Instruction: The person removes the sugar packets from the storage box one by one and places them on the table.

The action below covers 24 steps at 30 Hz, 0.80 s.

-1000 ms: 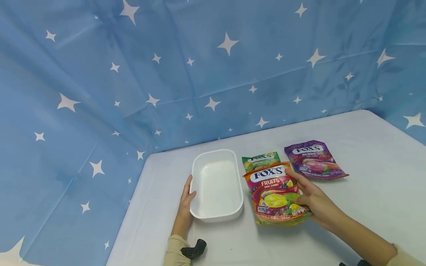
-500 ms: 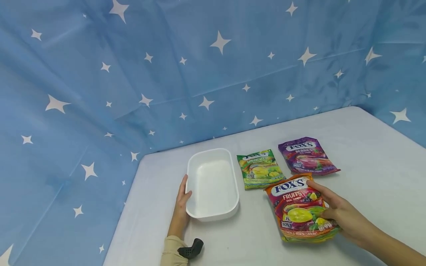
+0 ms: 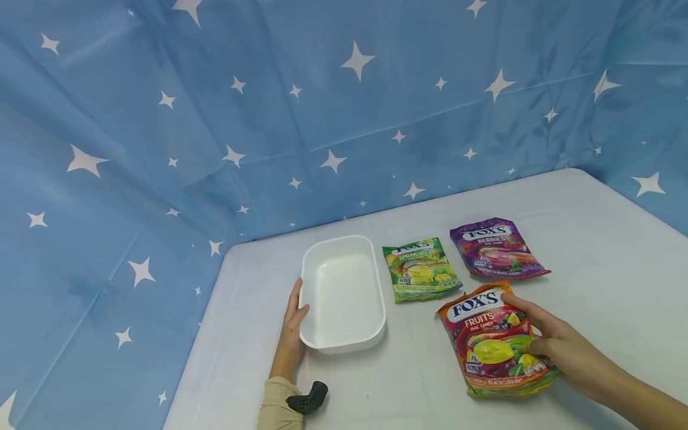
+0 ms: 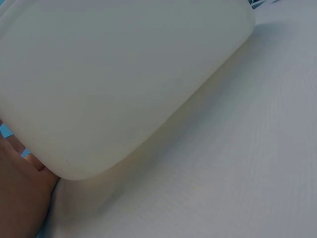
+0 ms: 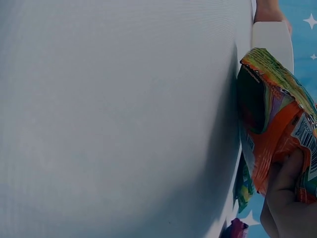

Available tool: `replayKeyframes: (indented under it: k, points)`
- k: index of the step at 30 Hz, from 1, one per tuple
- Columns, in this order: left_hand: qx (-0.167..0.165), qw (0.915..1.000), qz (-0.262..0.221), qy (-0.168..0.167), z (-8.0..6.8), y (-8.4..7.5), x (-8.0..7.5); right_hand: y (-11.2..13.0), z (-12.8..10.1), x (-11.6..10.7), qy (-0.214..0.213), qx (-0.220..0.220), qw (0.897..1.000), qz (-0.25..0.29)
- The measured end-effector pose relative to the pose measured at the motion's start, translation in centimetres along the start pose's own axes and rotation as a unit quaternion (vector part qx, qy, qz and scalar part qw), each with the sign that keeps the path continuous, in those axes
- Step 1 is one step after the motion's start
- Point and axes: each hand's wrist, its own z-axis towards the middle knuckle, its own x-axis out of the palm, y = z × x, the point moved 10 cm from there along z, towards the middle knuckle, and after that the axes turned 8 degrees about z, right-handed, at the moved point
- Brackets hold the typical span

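My right hand holds an orange and red bag of Fox's Fruits oval candy by its right side, thumb and index finger on the printed front. In the right wrist view, fingers grip the bag's back near its barcode, and a shadow falls on the cloth below. At the tub's left side is my left hand, its thumb at the rim and its other fingers along the outer wall. This white rectangular tub has nothing in it. The left wrist view shows the tub's pale outer wall hiding most of those fingers.
Right of the tub lies a green Fox's Spring Tea bag. A purple Fox's Berries bag lies farther right. White cloth covers the table. A blue star-patterned curtain hangs behind. A black device sits on the left wrist.
My right hand has carried the Fruits candy bag rightward and toward me, uncovering the green bag. The left hand stays at the tub. The head view has shifted slightly.
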Motion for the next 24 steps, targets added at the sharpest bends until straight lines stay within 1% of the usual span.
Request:
replayKeyframes:
  k: [6, 11, 16, 24]
  points:
    - [-0.008, 0.9999, -0.007, -0.007, 0.0, 0.0, 0.0, 0.5, -0.1, 0.2, 0.002, 0.005, 1.0, -0.003]
    - [-0.005, 0.9999, -0.007, -0.01, 0.0, -0.1, -0.1, 0.6, -0.2, 0.3, 0.003, 0.013, 1.0, -0.015]
    - [0.002, 1.0, -0.001, -0.008, 0.2, 0.0, 0.0, 0.4, -0.1, 0.0, 0.007, 0.018, 0.999, -0.036]
    - [-0.002, 0.9999, -0.004, -0.01, 0.1, 0.2, -0.1, -0.3, 0.1, -0.7, 0.013, 0.028, 0.998, -0.061]
